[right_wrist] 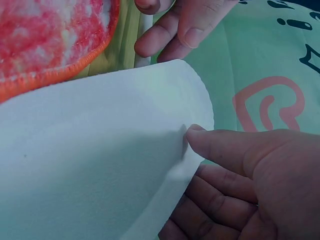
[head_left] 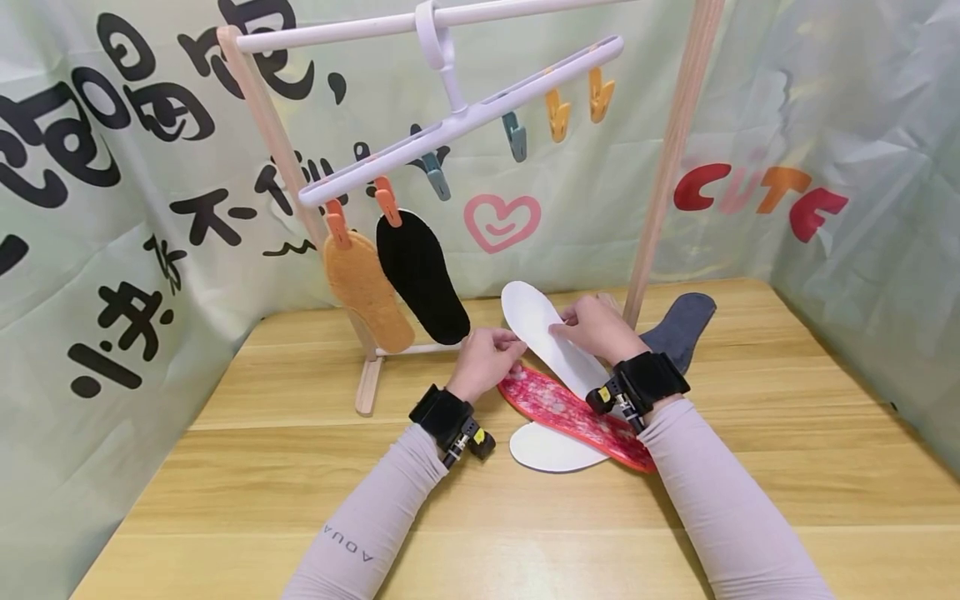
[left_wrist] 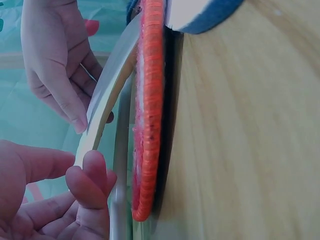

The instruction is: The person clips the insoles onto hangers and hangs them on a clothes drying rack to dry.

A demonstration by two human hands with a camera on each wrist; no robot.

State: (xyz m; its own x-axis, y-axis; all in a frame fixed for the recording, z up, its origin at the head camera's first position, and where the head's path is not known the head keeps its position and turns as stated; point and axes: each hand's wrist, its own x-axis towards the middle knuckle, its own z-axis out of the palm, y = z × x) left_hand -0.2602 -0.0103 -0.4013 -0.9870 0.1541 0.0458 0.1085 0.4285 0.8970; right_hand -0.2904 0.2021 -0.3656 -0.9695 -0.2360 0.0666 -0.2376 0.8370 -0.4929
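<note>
My right hand (head_left: 597, 327) grips a white insole (head_left: 551, 337) near its far end, thumb on its face and the other fingers behind, as the right wrist view shows. The insole is raised and tilted over a red patterned insole (head_left: 558, 406). At the edge of the white insole is my left hand (head_left: 486, 358); in the left wrist view its thumb and fingertips (left_wrist: 87, 187) lie apart on either side of that edge. In the right wrist view, the left thumb (right_wrist: 192, 37) is just off the insole. Beneath the red insole lies another pale insole (head_left: 551, 450).
A wooden rack holds a tilted white hanger (head_left: 457, 121) with several clips. Orange clips hold a tan insole (head_left: 369, 292) and a black insole (head_left: 423, 279) at its left; blue clips (head_left: 515, 137) and yellow clips (head_left: 557, 115) hang bare. A dark grey insole (head_left: 684, 329) lies behind my right wrist.
</note>
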